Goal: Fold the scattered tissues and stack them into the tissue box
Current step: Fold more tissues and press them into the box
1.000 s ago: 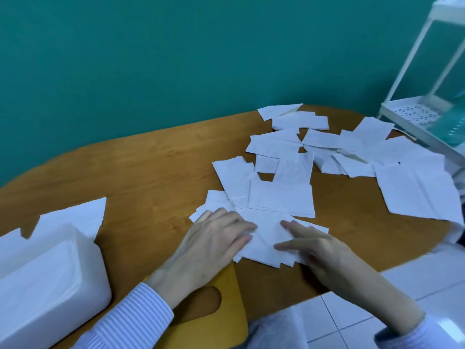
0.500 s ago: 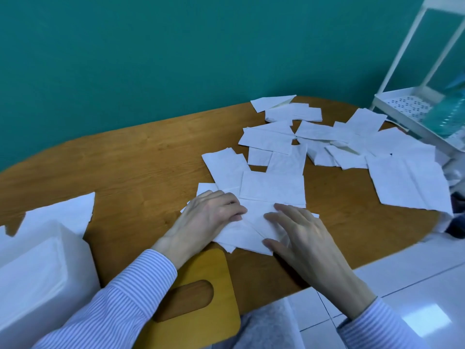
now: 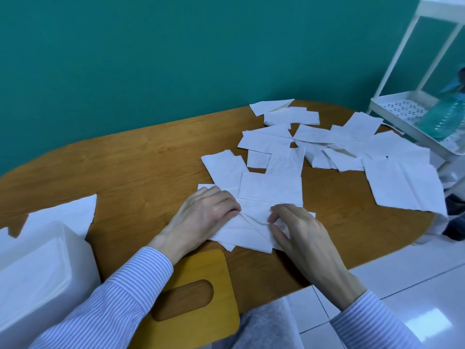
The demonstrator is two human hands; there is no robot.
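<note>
Where the two hands meet near the front edge of the worktop (image 3: 141, 157), the right hand (image 3: 300, 233) has its grip narrowed, thumb and fingertips pinching up a ridge of the top tissue (image 3: 254, 224). The left hand (image 3: 203, 210) lies palm-down on the same sheet, fingers curled at the tips and pressing it down. Creases run across the tissue between the two hands, and it sits on a small pile of overlapping sheets.

Beyond the hands, scattered tissues (image 3: 312, 147) cover the far and right part of the oval wood-grain worktop, flat white squares and rectangles that overlap in places; one large sheet (image 3: 405, 187) hangs over the right edge. At the left front stands the white tissue box (image 3: 42, 275), open at the top, with white tissue inside and a loose sheet behind it. Its wooden lid (image 3: 201, 295), with an oval slot, lies at the front edge between the striped sleeves. A teal wall (image 3: 176, 59) rises behind, a white trolley rack (image 3: 412, 107) stands at the right, and pale floor tiles show below.
</note>
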